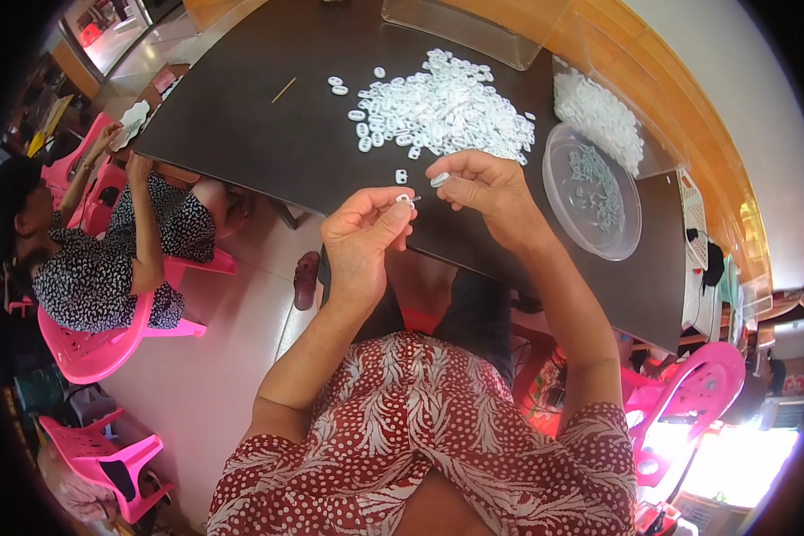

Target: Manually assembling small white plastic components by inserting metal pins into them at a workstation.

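Observation:
Just over the near edge of the dark table (268, 134), my left hand (359, 237) pinches a small white plastic piece (405, 200) between thumb and fingers. A thin greyish pin-like bit sticks out of its right side. Close by on the right, my right hand (491, 192) is closed on a white oval plastic piece (439, 180). The two pieces are apart. A single white piece with openings (401, 176) lies on the table between my hands. Beyond them spreads a large heap of white oval pieces (447, 103), with a few loose ones at its left.
Right of the heap, a round clear tray (558, 223) holds small grey parts (596, 183). Behind it, a clear bin holds more white pieces (598, 112). A thin stick (284, 90) lies on the left. Another person (107, 241) sits left on a pink chair (98, 348).

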`<state>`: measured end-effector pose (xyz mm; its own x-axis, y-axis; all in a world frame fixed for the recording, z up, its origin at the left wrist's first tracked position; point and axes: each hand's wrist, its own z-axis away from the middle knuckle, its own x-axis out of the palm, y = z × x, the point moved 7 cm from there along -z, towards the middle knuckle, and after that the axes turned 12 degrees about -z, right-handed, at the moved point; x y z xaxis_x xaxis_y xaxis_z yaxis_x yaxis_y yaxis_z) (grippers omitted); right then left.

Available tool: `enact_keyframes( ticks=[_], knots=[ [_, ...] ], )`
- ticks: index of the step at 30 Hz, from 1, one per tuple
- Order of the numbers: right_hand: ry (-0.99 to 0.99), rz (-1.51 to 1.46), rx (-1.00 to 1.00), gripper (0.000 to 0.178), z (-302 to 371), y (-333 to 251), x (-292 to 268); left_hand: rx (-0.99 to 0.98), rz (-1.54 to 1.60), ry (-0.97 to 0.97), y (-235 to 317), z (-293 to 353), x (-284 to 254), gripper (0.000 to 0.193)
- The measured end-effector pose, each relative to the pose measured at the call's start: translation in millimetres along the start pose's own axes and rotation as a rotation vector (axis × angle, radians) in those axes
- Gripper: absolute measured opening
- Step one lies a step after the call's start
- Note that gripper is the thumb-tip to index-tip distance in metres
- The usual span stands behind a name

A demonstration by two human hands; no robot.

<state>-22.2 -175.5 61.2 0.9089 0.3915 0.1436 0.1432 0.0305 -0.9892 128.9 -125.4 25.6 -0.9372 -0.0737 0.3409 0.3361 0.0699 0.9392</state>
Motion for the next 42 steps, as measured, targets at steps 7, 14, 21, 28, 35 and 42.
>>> enact_keyframes(
  ticks=[7, 14, 21, 28, 35, 42],
  knots=[
    [0.050, -0.078, 0.004, 0.014, 22, 8, -7, -0.011, -0.026, -0.032, -5, 7, 21, 0.017],
    [0.111, 0.011, -0.079, 0.018, 37, 5, -15, 0.063, -0.063, -0.050, -7, 14, 30, 0.018],
    [0.167, 0.000, -0.084, 0.016, 45, 8, -18, 0.067, -0.085, -0.083, -6, 19, 36, 0.018],
    [0.165, 0.003, -0.116, 0.015, 47, 7, -14, 0.071, -0.099, -0.079, -10, 21, 34, 0.018],
    [0.179, 0.011, -0.187, 0.015, 49, 6, -6, 0.044, -0.121, -0.073, -12, 22, 32, 0.018],
    [0.218, 0.007, -0.187, 0.011, 51, 11, -4, 0.058, -0.104, -0.055, -13, 24, 31, 0.027]
  ],
)
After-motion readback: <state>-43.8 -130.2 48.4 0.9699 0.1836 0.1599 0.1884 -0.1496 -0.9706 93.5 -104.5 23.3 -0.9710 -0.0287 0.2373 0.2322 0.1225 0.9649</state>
